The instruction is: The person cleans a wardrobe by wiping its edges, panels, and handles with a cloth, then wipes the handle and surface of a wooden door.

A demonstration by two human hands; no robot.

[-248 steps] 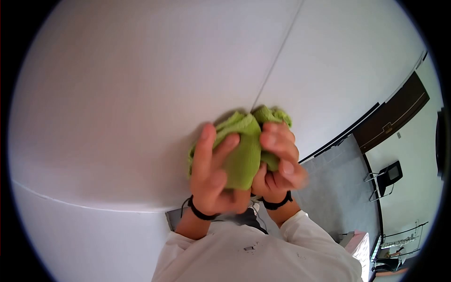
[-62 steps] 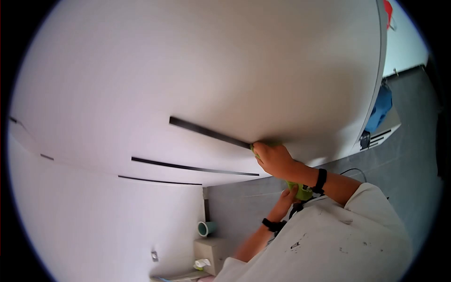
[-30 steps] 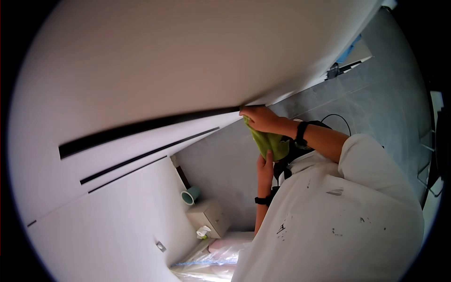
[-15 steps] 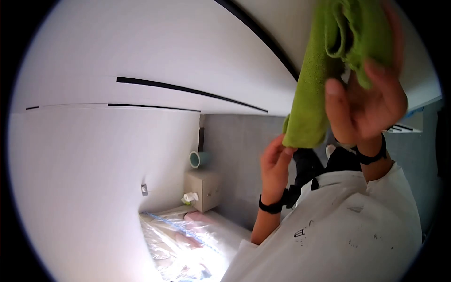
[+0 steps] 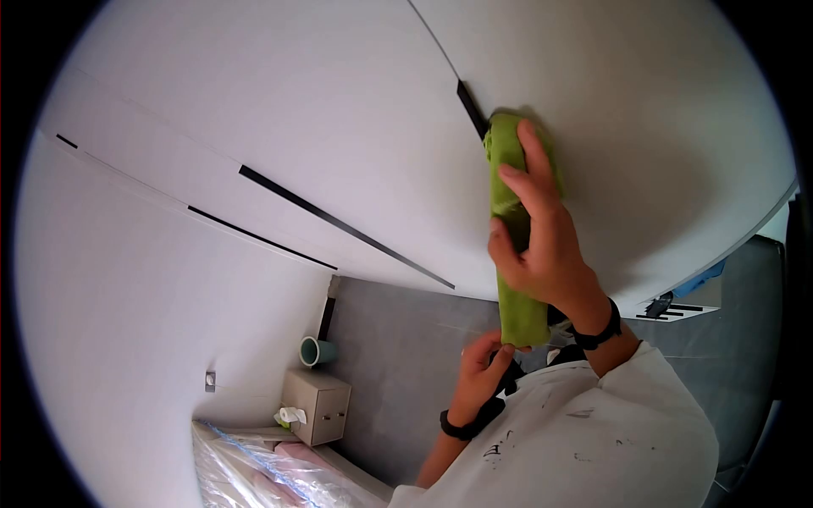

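Green cloth (image 5: 524,320) lies against the white panel (image 5: 652,127), over part of a black strip (image 5: 471,108). The right hand (image 5: 549,245), half open with fingers spread, rests on it; the left hand (image 5: 479,379) pinches its lower end. Dark shirt marks (image 5: 498,449) are unreadable.

1. The green cloth (image 5: 525,317), towards 2 o'clock, is soft, matt fabric with a slightly rough, fuzzy nap.
2. The white panels (image 5: 305,76) at 12 o'clock are smooth with a satin sheen; their base material is unclear.
3. The long dark strip (image 5: 347,227) at 10 o'clock looks smooth, with a faint gleam.
4. At 6 o'clock the grey floor (image 5: 389,339) looks like smooth, low-sheen tile.
5. Towards 7 o'clock, the bin (image 5: 312,350) appears to be smooth plastic, the bedside cabinet (image 5: 312,398) satin-smooth, the tissue (image 5: 293,415) soft paper, and the clear sheeting (image 5: 229,466) glossy, crinkled plastic.
6. The T-shirt (image 5: 610,423) towards 4 o'clock is matt cloth.
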